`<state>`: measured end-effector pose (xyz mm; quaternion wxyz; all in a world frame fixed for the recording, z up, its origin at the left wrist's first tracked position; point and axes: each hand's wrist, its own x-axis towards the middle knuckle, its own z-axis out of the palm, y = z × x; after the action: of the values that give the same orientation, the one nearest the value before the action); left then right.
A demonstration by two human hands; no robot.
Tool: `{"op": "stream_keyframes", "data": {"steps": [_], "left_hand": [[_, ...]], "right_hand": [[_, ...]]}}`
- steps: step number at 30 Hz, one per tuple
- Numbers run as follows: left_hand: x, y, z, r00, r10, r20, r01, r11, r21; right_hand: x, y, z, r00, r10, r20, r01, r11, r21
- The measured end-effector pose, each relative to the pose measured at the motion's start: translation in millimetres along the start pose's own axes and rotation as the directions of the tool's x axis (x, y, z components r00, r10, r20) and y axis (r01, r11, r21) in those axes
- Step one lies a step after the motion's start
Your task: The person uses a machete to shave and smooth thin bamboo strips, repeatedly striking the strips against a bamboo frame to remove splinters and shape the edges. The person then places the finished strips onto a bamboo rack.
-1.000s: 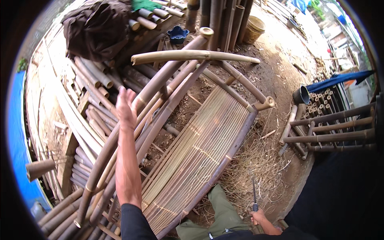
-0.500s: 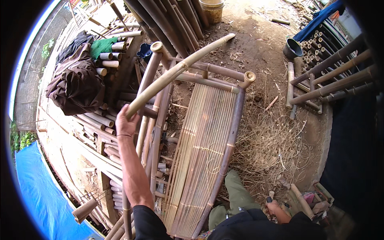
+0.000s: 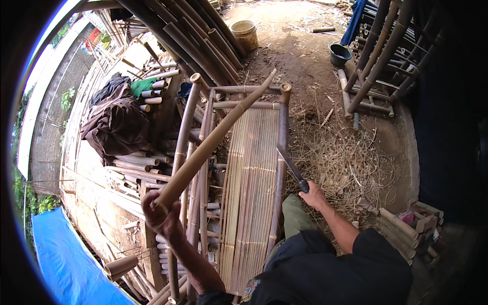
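Note:
My left hand [image 3: 163,213] grips the near end of a curved bamboo pole [image 3: 213,140]. The pole slants up and away to the right, above a bamboo bench [image 3: 254,178] with a slatted top. In my right hand [image 3: 312,195] is a large knife [image 3: 292,165], held by its dark handle. Its blade points away and to the left, with the tip over the bench's right rail. Blade and pole are apart.
Dried bamboo shavings [image 3: 345,168] cover the ground at right. A bamboo frame [image 3: 371,101] and a black bucket [image 3: 339,53] stand beyond. Stacked bamboo and a brown cloth [image 3: 117,124] lie at left. A pale bucket [image 3: 245,35] stands far ahead.
My right hand has come up from the lower right, bringing the knife beside the bench. My left hand and the pole's near end have moved lower and nearer. The whole view has shifted.

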<state>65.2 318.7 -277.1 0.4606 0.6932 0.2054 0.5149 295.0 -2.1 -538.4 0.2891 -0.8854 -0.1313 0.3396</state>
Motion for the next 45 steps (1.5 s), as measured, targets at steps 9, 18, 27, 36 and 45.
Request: {"op": "stream_keyframes", "data": {"steps": [9,18,27,36,45], "left_hand": [[-117,212,-146,0.917,0.345,-0.202,-0.396,0.717,-0.574],[-185,285,-167,0.763,0.431,-0.482,-0.642,0.587,-0.493],[-146,257,-71,0.832,0.355,-0.427,-0.543,0.677,-0.497],[-159,168,84,0.899,0.402,-0.173,-0.42,0.904,-0.082],[-71,170,114,0.876,0.473,0.092,-0.357,0.766,-0.535]], "right_hand": [[12,-90,-22,0.938,-0.335,0.089,0.338,0.941,-0.02],[-64,-81,-65,0.871,-0.484,0.08,0.474,0.873,0.116],[-34,1,-119,0.955,-0.231,0.187,0.264,0.948,-0.179],[-33,29,-56,0.996,-0.01,0.085,0.01,1.0,-0.006],[-257,93,-11,0.943,0.16,0.292,-0.32,0.676,0.664]]}}
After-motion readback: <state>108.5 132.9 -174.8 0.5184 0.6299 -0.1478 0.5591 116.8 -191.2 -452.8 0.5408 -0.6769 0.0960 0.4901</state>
